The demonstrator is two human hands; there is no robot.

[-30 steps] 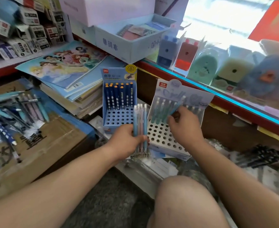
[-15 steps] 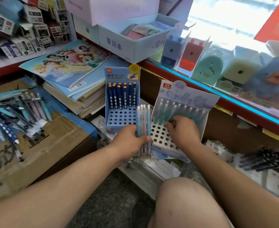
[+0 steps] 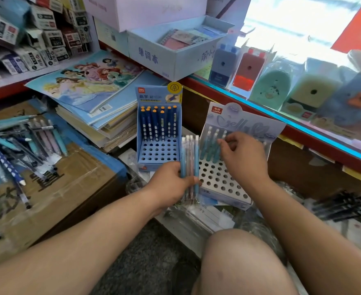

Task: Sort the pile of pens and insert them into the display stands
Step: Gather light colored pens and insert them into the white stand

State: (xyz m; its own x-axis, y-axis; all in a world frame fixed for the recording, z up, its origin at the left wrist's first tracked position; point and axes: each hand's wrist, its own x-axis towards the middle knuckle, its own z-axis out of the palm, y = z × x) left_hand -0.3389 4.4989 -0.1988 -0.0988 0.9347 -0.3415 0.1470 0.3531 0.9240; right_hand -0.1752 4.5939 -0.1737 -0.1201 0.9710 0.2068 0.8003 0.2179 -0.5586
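Observation:
My left hand [image 3: 171, 184] grips an upright bundle of pale blue and pink pens [image 3: 189, 158] between the two stands. The blue display stand [image 3: 158, 154] holds several navy pens [image 3: 156, 122] with orange tips in its back rows. The white perforated stand [image 3: 222, 182] has several teal pens [image 3: 209, 145] at its back left. My right hand [image 3: 243, 158] hovers over that stand, its fingers loosely curled by the tops of those pens, with nothing seen in its grasp. The mixed pile of pens [image 3: 15, 145] lies on a cardboard box [image 3: 69, 184] at the left.
A stack of notebooks [image 3: 94, 99] lies behind the box. A glass counter with boxed sharpeners [image 3: 260, 69] runs along the right. Black pens [image 3: 343, 205] lie at the lower right. My knee [image 3: 239, 262] is in the foreground, with plastic wrappers [image 3: 207, 216] in front of the stands.
My right hand pushed a teal pen down into the white stand, then lifted and shifted slightly left. My left hand kept the bundle in place.

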